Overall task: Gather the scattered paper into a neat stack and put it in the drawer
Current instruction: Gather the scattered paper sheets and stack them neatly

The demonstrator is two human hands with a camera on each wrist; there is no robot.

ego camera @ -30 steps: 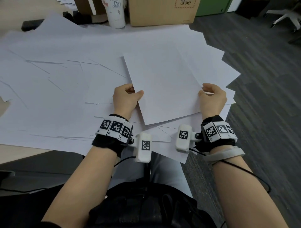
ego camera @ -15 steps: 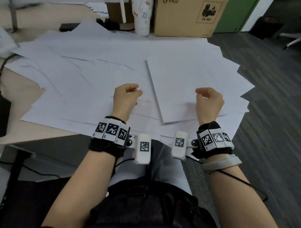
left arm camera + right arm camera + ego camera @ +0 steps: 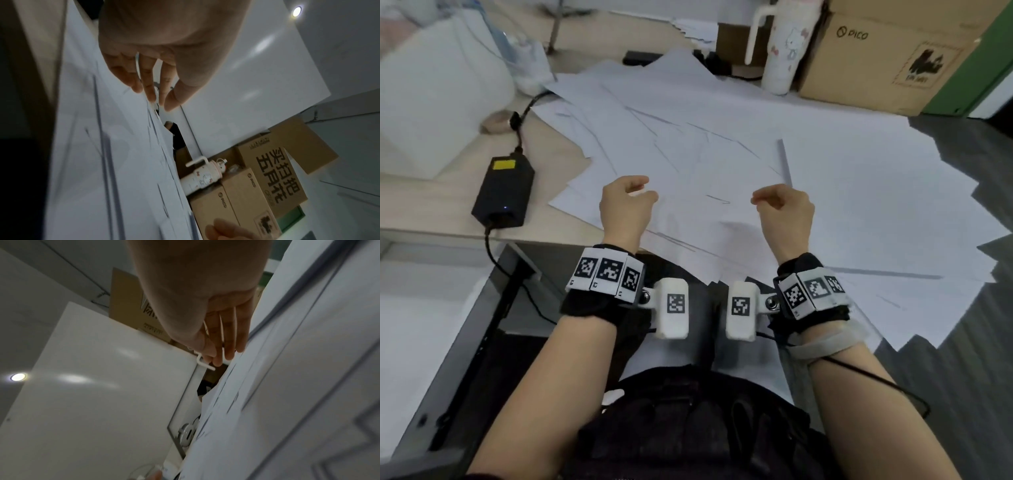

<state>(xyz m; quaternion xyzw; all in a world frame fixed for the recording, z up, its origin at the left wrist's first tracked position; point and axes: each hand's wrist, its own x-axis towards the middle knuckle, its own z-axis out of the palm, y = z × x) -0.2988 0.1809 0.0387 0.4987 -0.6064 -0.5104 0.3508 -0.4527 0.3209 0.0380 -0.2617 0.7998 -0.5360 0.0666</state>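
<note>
Many white sheets of paper (image 3: 722, 137) lie fanned and overlapping across the desk, some hanging over its near and right edges. One sheet (image 3: 859, 192) lies on top at the right. My left hand (image 3: 625, 205) and right hand (image 3: 784, 209) hover side by side over the near middle of the spread, fingers loosely curled, holding nothing. In the left wrist view the left hand (image 3: 156, 65) has relaxed fingers just above the paper (image 3: 102, 146). The right wrist view shows the right hand (image 3: 216, 321) the same way beside the paper (image 3: 287, 369). No drawer is in view.
A black power adapter (image 3: 503, 192) with its cable lies on the desk at the left, near a white box (image 3: 431, 102). A white tumbler (image 3: 780, 51) and a cardboard box (image 3: 893, 58) stand at the back. Dark floor (image 3: 979, 394) is to the right.
A second ago both hands held a sheet by its near corners. They have let it go on the pile at the right and moved left, now empty.
</note>
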